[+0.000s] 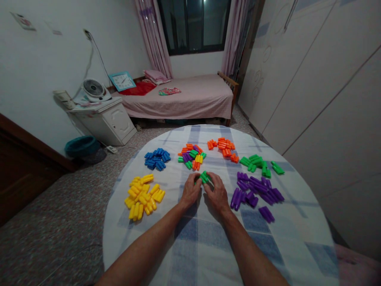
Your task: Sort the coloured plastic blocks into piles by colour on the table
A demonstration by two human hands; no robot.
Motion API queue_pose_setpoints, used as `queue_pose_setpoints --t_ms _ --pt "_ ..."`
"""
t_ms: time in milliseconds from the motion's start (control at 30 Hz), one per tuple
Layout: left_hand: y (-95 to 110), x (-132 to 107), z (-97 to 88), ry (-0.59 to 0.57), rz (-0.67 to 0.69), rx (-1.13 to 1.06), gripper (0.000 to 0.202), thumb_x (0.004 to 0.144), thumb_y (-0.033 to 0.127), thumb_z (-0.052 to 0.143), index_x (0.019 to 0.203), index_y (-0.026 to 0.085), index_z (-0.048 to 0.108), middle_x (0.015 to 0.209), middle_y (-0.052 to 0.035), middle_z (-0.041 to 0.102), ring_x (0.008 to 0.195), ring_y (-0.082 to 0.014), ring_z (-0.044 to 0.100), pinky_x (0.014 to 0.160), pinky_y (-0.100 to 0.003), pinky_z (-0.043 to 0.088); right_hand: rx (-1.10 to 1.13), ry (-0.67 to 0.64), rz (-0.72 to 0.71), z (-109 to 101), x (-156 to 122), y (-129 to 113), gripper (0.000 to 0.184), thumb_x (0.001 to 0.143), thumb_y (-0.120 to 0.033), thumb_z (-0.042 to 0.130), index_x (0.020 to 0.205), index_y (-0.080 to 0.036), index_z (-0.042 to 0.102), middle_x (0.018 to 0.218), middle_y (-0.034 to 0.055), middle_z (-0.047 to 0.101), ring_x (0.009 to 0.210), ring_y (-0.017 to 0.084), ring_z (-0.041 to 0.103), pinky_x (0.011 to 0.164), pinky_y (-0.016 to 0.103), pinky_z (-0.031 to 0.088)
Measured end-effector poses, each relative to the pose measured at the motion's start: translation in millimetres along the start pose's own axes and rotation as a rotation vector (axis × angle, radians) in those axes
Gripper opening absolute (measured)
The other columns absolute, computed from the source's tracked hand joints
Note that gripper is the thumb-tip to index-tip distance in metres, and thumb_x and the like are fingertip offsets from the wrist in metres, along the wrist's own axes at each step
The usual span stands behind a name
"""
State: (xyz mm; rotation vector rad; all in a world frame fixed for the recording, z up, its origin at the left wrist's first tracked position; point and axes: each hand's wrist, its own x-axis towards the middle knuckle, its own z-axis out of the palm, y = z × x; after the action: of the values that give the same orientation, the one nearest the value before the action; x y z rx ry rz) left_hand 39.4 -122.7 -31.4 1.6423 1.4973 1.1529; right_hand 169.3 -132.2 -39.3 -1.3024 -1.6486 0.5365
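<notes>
Near the middle of the round table, my left hand point(191, 188) and my right hand point(217, 191) close from either side on green plastic building pieces point(204, 177). Fingers partly cover them, so I cannot tell how they are joined. Just beyond my hands lies a mixed pile point(192, 155) of orange, purple, green and yellow pieces. Yellow pieces point(143, 196) are heaped to the left, with blue pieces point(157, 159) behind them. Purple pieces point(258, 190) spread out on the right. Green pieces point(256, 163) and orange pieces point(225, 146) lie farther back on that side.
A checked blue and white cloth point(190, 254) covers the table. Beyond it stand a bed point(190, 93) and a white cabinet point(111, 119) with a fan point(93, 89) on top. A teal bin point(81, 146) is on the floor at left; wardrobe doors point(321, 99) rise on the right.
</notes>
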Motion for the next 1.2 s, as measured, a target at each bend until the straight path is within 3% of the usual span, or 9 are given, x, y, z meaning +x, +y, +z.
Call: queue_pose_setpoints --t_ms 167,300,500,633,767,900,967,1067,1200 --pt "-1.3 24.6 -11.7 0.071 -0.008 0.016 0.019 0.083 0.02 0.045 0.089 0.018 0.063 0.09 -0.006 0.065 0.087 -0.0169 0.062 0.082 -0.032 0.05 -0.251 -0.159 -0.101 4.1 -4.9 -3.2 0.062 0.077 -0.032 0.062 0.137 -0.023 0.048 0.143 0.0126 0.043 0.133 0.029 0.038 0.106 0.05 0.033" --pt "-1.7 66.0 -36.4 0.26 0.106 0.389 0.028 0.08 0.014 0.046 0.101 0.017 0.064 0.113 -0.0107 0.061 0.112 -0.0213 0.055 0.097 -0.035 0.045 -0.334 -0.219 -0.169 5.1 -7.7 -5.7 0.065 0.074 -0.033 0.068 0.136 -0.026 0.05 0.145 0.0132 0.04 0.135 0.032 0.034 0.107 0.052 0.031" --pt "-3.2 105.7 -51.1 -0.022 0.057 0.778 0.044 0.074 0.012 0.056 0.117 0.02 0.06 0.124 -0.011 0.057 0.115 -0.026 0.053 0.097 -0.036 0.043 -0.332 -0.25 -0.212 1.6 -9.2 -10.8 0.058 0.073 -0.029 0.071 0.13 -0.029 0.056 0.144 0.0106 0.042 0.137 0.032 0.031 0.108 0.05 0.028" --pt "-2.4 107.4 -51.9 0.008 0.03 0.823 0.031 0.077 0.016 0.056 0.108 0.017 0.06 0.112 -0.0121 0.06 0.105 -0.025 0.057 0.088 -0.034 0.045 -0.317 -0.265 -0.234 0.7 -8.4 -15.2 0.048 0.074 -0.029 0.071 0.121 -0.029 0.061 0.139 0.0081 0.046 0.134 0.031 0.033 0.107 0.048 0.029" --pt "-0.1 104.5 -56.1 0.086 -0.014 0.687 0.02 0.076 0.016 0.056 0.096 0.018 0.057 0.093 -0.0062 0.062 0.088 -0.02 0.06 0.077 -0.03 0.046 -0.316 -0.235 -0.2 1.3 -7.8 -19.1 0.026 0.076 -0.024 0.067 0.102 -0.025 0.065 0.116 0.0067 0.058 0.116 0.025 0.047 0.098 0.041 0.035" --pt "0.9 90.6 -54.9 0.272 -0.061 0.329 0.016 0.075 0.02 0.058 0.091 0.018 0.056 0.081 -0.0006 0.06 0.07 -0.0134 0.057 0.069 -0.026 0.046 -0.338 -0.234 -0.234 1.0 -9.3 -20.4 0.035 0.077 -0.024 0.066 0.112 -0.026 0.061 0.125 0.0075 0.053 0.121 0.026 0.042 0.101 0.041 0.032" --pt "-1.5 76.6 -48.6 0.371 -0.097 0.068 0.024 0.074 0.023 0.06 0.096 0.016 0.056 0.083 -0.001 0.06 0.068 -0.0118 0.057 0.066 -0.025 0.047 -0.353 -0.259 -0.262 1.1 -10.0 -20.7 0.038 0.077 -0.029 0.067 0.114 -0.026 0.06 0.129 0.0077 0.051 0.124 0.027 0.04 0.102 0.042 0.031" --pt "-8.1 49.9 -31.9 0.47 -0.196 -0.241 0.033 0.075 0.032 0.061 0.103 0.014 0.058 0.084 -0.003 0.062 0.065 -0.0112 0.058 0.059 -0.023 0.047 -0.368 -0.28 -0.235 2.7 -11.1 -22.1 0.031 0.076 -0.03 0.067 0.105 -0.021 0.06 0.116 0.008 0.058 0.113 0.025 0.046 0.098 0.039 0.033" --pt "-13.8 21.8 -8.4 0.533 -0.156 -0.288 0.032 0.076 0.034 0.061 0.102 0.015 0.063 0.088 -0.0055 0.065 0.072 -0.0128 0.062 0.064 -0.024 0.05 -0.41 -0.246 -0.193 4.6 -14.0 -22.4 0.028 0.075 -0.026 0.064 0.101 -0.017 0.059 0.103 0.0078 0.059 0.103 0.024 0.048 0.094 0.038 0.033"
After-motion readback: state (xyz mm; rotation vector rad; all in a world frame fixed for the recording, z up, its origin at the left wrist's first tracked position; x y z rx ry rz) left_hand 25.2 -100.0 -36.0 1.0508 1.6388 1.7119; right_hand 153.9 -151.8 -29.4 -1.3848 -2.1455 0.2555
